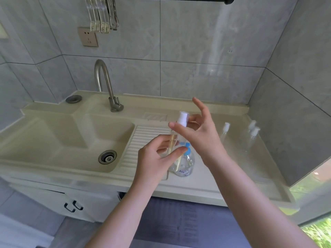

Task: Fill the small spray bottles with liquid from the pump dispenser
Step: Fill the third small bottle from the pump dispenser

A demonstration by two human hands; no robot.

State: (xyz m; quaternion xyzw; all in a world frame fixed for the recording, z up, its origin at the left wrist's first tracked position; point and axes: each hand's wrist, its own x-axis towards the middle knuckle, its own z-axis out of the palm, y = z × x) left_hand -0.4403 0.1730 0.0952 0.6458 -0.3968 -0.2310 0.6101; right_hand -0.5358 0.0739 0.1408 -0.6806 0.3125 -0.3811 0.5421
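My left hand (pixel 157 156) grips a small clear spray bottle (pixel 173 140) by its lower body, upright above the counter, with yellowish liquid inside. My right hand (pixel 198 133) pinches the bottle's white spray head (pixel 183 118) between thumb and fingers, the other fingers spread. Just below and behind the held bottle stands the pump dispenser (pixel 185 165), clear with a blue pump top, partly hidden by my left hand. Three more small spray bottles with white heads stand on the counter to the right: one (pixel 225 131) nearer the middle and two (pixel 252 135) close to the wall.
A cream sink basin (pixel 59 140) with a metal drain (pixel 107 156) lies to the left, with a ribbed drainboard (pixel 145 140) beside it. A curved metal faucet (pixel 107 86) rises behind. Tiled walls close in at the back and right. Cabinet doors with black handles (pixel 73 206) sit below.
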